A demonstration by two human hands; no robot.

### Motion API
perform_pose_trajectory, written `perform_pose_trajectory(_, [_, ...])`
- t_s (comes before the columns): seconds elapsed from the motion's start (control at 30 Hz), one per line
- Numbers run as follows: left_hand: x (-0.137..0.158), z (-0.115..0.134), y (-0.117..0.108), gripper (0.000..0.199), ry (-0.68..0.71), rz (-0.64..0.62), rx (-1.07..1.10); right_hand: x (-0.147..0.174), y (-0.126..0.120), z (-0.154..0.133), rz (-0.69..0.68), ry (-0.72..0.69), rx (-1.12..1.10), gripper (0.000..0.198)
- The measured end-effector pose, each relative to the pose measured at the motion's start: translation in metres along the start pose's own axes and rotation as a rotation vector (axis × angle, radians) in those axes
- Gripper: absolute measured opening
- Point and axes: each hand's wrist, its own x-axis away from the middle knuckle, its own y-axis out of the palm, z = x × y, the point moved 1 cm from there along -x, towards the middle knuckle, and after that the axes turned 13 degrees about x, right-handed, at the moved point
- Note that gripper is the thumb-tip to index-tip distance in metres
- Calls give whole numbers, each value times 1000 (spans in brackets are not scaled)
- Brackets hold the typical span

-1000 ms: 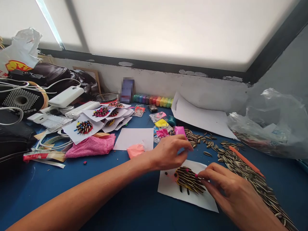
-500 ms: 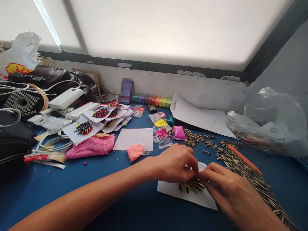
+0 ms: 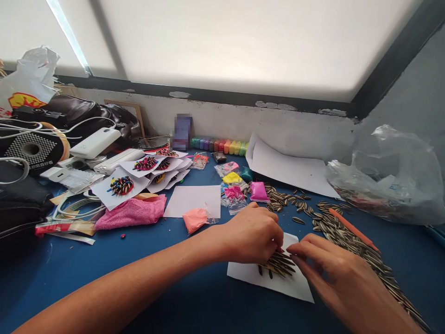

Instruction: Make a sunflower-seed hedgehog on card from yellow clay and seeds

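On a white sheet of paper (image 3: 290, 291) lies a cluster of striped sunflower seeds (image 3: 283, 265), fanned out with their tips pointing outward. My left hand (image 3: 253, 235) is closed over the far left side of this cluster, fingers curled down. A small reddish spot shows by its fingertips; what they hold is hidden. To the right, my right hand (image 3: 337, 269) has thumb and index finger pinched together just beside the seeds. Whatever is in that pinch is too small to name.
Loose sunflower seeds (image 3: 351, 241) spread along the right, with an orange stick-like tool (image 3: 354, 230) on them. Colored clay packets (image 3: 259, 191) lie ahead. Seed-decorated papers (image 3: 104, 194) and a pink cloth (image 3: 134, 214) sit left. A plastic bag (image 3: 399, 181) stands far right.
My right hand's fingertips have drawn slightly away from my left hand, leaving a gap between them. The left fingers have shifted a little, and more of the seeds shows.
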Motion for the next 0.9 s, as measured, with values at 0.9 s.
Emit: perform_pose_trajectory(0.9, [-2, 15, -2, 46, -356, 100, 1343, -7, -11, 1, 221, 213, -205, 21])
